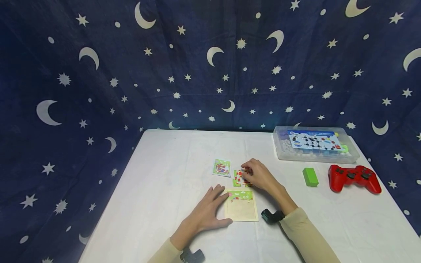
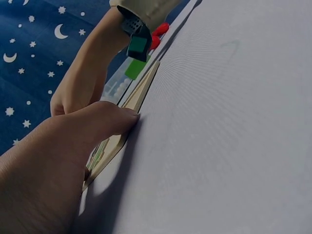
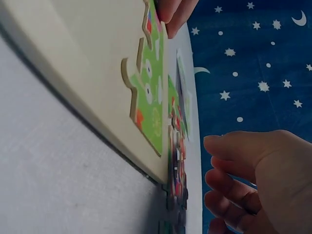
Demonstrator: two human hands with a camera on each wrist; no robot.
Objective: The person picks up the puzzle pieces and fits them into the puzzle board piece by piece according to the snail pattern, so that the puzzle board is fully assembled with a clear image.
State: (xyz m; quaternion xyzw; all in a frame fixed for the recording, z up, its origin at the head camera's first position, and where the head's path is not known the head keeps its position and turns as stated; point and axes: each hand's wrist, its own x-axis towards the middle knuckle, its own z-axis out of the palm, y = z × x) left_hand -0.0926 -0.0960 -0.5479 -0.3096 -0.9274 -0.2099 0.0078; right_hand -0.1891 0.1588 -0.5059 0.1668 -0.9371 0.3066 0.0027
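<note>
Wooden puzzle tray (image 1: 241, 213) under left hand (image 1: 207, 213)

Cream long sleeves (image 1: 306, 233); small black camera units strapped at both wrists (image 1: 272, 216).

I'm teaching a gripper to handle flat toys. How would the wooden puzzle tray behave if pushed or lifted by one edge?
The puzzle tray looks thin, flat and rigid, so it should probably slide rather than tip or bend. The left hand rests flat against its edge, suggesting it shifts easily. The green pieces seated inside might drop out if tilted.
</note>
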